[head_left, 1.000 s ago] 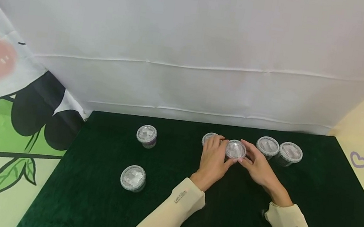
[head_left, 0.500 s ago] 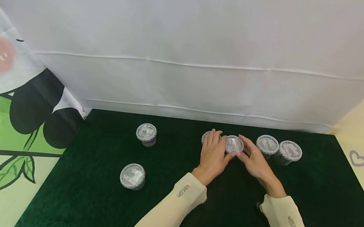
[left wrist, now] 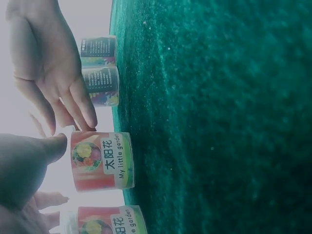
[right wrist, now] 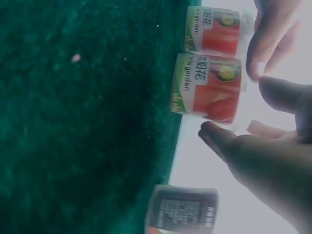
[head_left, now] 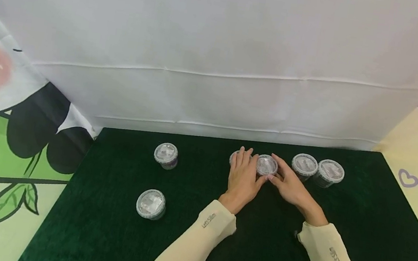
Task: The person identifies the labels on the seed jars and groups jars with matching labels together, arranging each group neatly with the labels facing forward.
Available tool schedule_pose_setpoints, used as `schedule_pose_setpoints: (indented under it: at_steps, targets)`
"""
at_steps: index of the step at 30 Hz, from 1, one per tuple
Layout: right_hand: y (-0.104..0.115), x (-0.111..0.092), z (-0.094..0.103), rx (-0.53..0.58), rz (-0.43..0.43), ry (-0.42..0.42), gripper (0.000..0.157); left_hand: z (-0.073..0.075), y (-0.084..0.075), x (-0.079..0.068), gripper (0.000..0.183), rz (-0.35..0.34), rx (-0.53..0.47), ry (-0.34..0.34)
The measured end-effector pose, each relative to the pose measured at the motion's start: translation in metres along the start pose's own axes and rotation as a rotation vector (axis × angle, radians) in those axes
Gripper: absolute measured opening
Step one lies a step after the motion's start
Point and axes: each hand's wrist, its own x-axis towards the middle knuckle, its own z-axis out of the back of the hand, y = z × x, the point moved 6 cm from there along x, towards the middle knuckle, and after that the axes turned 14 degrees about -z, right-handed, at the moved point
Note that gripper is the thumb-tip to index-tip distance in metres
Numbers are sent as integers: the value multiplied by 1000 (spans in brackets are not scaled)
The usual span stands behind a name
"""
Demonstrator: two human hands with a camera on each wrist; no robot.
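A lidded plastic cup (head_left: 267,164) stands on the green cloth between my two hands. Its red and green label reads "My little garden" in the left wrist view (left wrist: 102,161). A matching cup (right wrist: 213,31) stands just to its left, mostly covered by my left hand (head_left: 241,179) in the head view. The left fingers lie nearly straight over that cup's lid, with the thumb beside the middle cup's lid. My right hand (head_left: 291,186) is at the middle cup's right side, its long fingers and thumb close around the edge without a clear grip.
Two more lidded cups (head_left: 305,165) (head_left: 330,171) stand together at the right. Another cup (head_left: 166,153) stands at the back left, and one (head_left: 151,204) nearer the front left. A white cloth backdrop (head_left: 205,99) rises behind the green tabletop (head_left: 97,239).
The middle cup has moved slightly back and left, closer to the cup under my left hand. My right hand has gone with it, while the left has barely moved.
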Motion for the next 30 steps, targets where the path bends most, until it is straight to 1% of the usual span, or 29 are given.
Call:
schedule_pose_setpoints:
  at_steps: [5,8,10,15,19,24,30]
  targets:
    - [7,-11,2,-91,47,-50,67,2,-3,-4,69,-23,-32,-17]
    - [11,-20,6,-118,66,-79,65,5,-7,-6,68,-46,-56,-36]
    - [13,-25,9,-120,65,-89,65,7,-10,-8,68,-54,-74,-32]
    - [16,-38,15,-98,57,-100,64,8,-16,-11,69,-68,-110,-13]
    - [15,-47,20,-74,60,-124,64,8,-24,-10,68,-101,-124,-19]
    - [8,-57,26,-43,42,-186,62,11,-34,-6,66,-146,-127,-39]
    - [0,-67,36,21,-14,-290,59,14,-49,1,65,-199,-137,-53]
